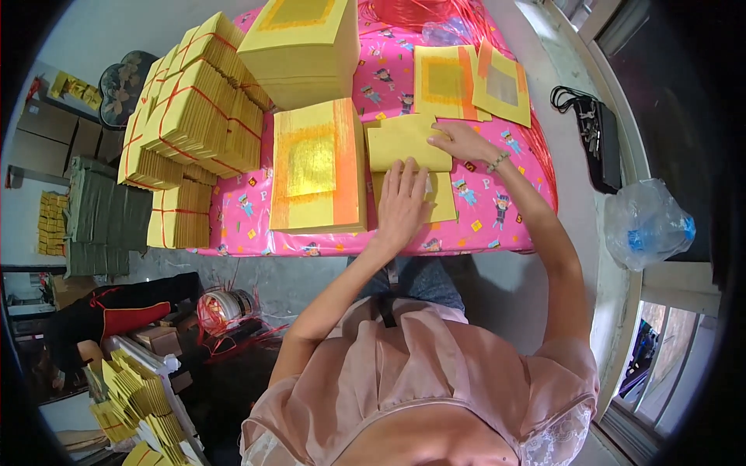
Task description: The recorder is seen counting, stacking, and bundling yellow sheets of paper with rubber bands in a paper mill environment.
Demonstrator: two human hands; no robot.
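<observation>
Fingers [406, 179] slightly spread, the left hand [400, 211] touches yellow paper [400, 141].

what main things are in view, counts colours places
Paper: count unclear, yellow, under hands
Stacks: two, yellow, table middle
Loose sheets: two, yellow-orange, table's far right
Tied bundles: several, yellow, table left
Table cover: one, pink, centre
Strings: many, red, table's right edge
Pouch: one, black, right ledge
Plastic bag: one, clear, right ledge
Tub: one, white, floor left
Shirt: one, pink, bottom centre
Left hand: one, bare, on paper
Right hand: one, bare, on paper
</observation>
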